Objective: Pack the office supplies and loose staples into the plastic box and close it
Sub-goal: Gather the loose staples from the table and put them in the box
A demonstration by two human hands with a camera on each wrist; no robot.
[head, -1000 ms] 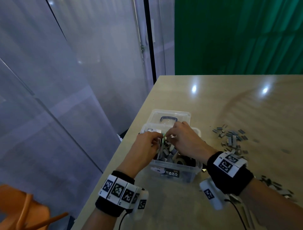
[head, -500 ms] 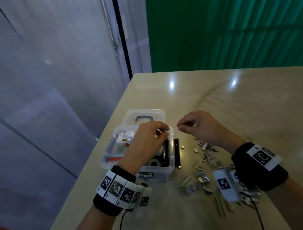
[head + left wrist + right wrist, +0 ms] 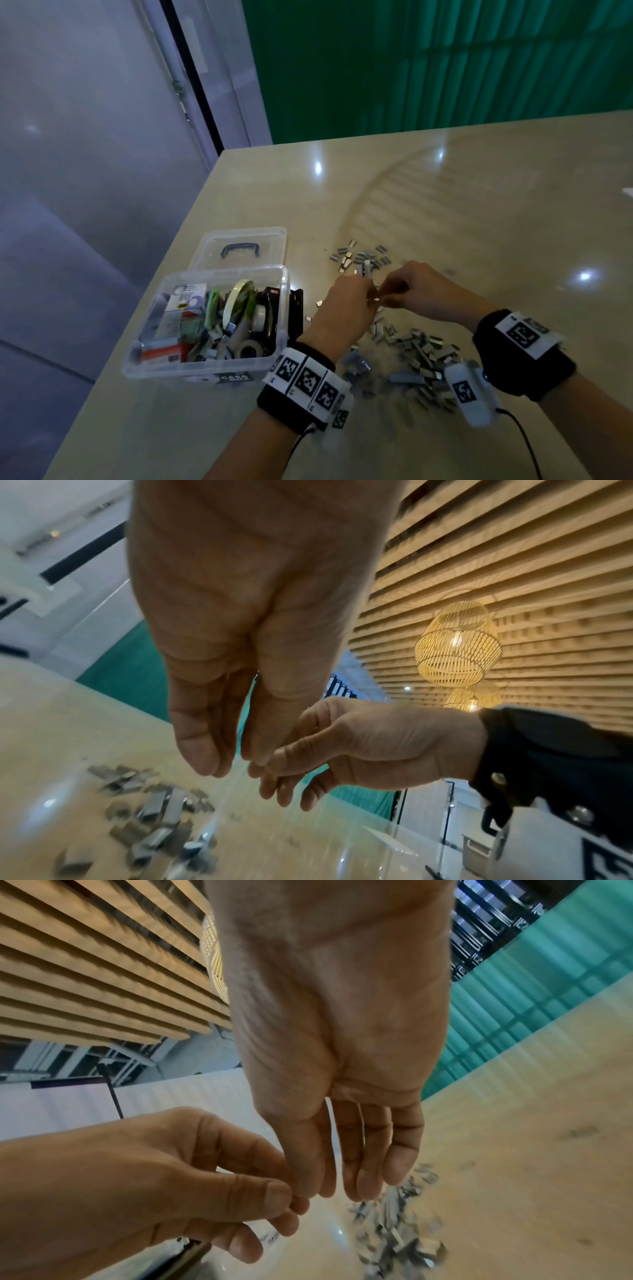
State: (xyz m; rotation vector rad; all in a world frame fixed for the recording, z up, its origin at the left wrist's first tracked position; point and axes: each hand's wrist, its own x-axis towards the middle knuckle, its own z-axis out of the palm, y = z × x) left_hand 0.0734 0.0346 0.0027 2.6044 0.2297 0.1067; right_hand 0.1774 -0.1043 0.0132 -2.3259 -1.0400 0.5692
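Note:
The clear plastic box (image 3: 191, 363) stands open near the table's left edge, filled with tape rolls, small cartons and staples. Its lid (image 3: 239, 240) lies flat behind it. Grey loose staples (image 3: 418, 353) are spread over the table right of the box, also seen in the wrist views (image 3: 154, 813) (image 3: 394, 1229). My left hand (image 3: 363, 294) and right hand (image 3: 394, 296) meet fingertip to fingertip just above the staples. The left thumb (image 3: 274, 1194) presses against its forefinger in a pinch. A small bright staple piece shows between the hands. The right fingers (image 3: 363, 1177) hang down; what they hold is hidden.
A black object (image 3: 296, 308) stands against the box's right wall. A smaller cluster of staples (image 3: 363, 258) lies farther back. The table edge (image 3: 178, 246) runs close along the box's left side, with a glass wall and green curtain beyond.
Both hands were over the box a second ago. The right hand went right first, then the left left the box and joined it above the staples.

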